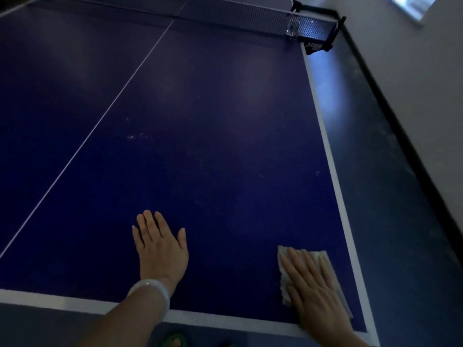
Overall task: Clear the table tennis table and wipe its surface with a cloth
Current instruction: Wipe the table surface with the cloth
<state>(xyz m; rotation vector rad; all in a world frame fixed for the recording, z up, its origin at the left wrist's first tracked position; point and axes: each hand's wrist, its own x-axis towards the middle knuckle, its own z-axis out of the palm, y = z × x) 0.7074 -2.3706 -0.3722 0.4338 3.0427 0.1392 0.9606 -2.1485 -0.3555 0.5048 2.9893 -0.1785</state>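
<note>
Cloth, a pale folded soft rag (pixel 322 257), lies near the right corner of the dark blue table tennis table (pixel 200 121), pressed flat under the right hand (pixel 313 289); left hand (pixel 160 244) rests flat, fingers straight. It looks limp and light, best pushed under a flat palm.

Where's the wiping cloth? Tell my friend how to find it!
Find the blue table, then its near right corner by the white edge lines. The cloth lies flat there under the right hand. It is pale and crumpled; the left hand rests on bare table.

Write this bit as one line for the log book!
step: wiping | right hand: flat on cloth, near right corner | left hand: flat on table
</note>
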